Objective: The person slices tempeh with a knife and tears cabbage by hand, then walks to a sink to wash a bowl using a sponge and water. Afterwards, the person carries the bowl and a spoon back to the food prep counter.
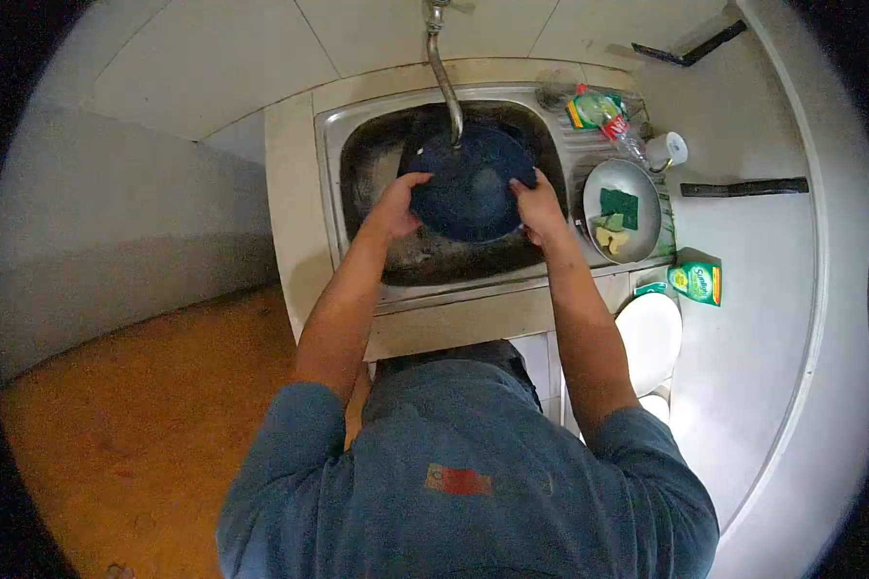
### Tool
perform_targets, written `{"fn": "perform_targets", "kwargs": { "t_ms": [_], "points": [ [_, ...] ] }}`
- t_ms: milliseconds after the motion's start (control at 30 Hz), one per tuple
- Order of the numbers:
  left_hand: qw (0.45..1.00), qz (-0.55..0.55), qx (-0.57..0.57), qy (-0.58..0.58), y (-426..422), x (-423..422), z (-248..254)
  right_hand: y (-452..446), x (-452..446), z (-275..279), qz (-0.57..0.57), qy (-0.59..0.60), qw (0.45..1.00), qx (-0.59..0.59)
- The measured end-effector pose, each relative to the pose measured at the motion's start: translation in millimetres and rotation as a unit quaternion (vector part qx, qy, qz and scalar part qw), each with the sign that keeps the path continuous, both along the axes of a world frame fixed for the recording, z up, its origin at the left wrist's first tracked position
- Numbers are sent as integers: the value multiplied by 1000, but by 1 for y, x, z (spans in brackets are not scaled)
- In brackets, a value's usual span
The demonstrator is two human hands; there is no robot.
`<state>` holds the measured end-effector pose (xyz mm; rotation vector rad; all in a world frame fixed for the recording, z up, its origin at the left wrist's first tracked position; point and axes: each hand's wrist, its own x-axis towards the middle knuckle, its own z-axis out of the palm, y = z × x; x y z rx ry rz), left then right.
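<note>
A dark blue round plate or shallow basin (468, 198) is held over the metal sink (357, 159), under the curved faucet (444, 82). My left hand (396, 206) grips its left rim, thumb on top and fingers underneath. On the opposite rim, my right hand (541, 209) is closed in the same way. The far edge of the blue piece lies below the spout's end. Whether water is running, I cannot tell. The undersides of both hands' fingers are hidden.
Right of the sink, a metal pan (597, 198) holds a green scouring pad (619, 206) and yellowish sponge pieces. Beyond it are a plastic bottle (616, 127) and a white cup (666, 150). A green soap packet (697, 282) and a white plate (650, 338) sit nearer, along the right wall.
</note>
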<state>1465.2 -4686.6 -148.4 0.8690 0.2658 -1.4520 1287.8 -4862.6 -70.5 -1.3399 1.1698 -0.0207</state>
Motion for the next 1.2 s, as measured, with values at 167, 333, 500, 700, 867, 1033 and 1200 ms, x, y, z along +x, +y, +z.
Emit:
{"fn": "perform_targets", "kwargs": {
  "t_ms": [167, 333, 500, 700, 867, 1033, 1200],
  "points": [
    [972, 69, 129, -184, 39, 12, 30, 27, 33, -34, 151, 66, 916, -366],
    [917, 111, 149, -353, 62, 21, 66, 31, 73, -68, 63, -66, 995, 27],
    [891, 101, 130, -422, 76, 33, 62, 31, 95, -82, 112, -161, 967, 164],
    [940, 148, 44, -304, 70, 32, 58, 22, 86, -48, 94, -198, 948, 230],
    [964, 115, -2, -242, 33, 14, 50, 3, 45, -37, 86, -118, 982, -121],
    [886, 56, 80, -453, -22, -2, -4, -14, -16, 7, 33, -11, 941, -336],
    [865, 2, 79, -495, -82, -15, 27, -17, -45, 63, -38, -9, 897, -440]
  ]
}}
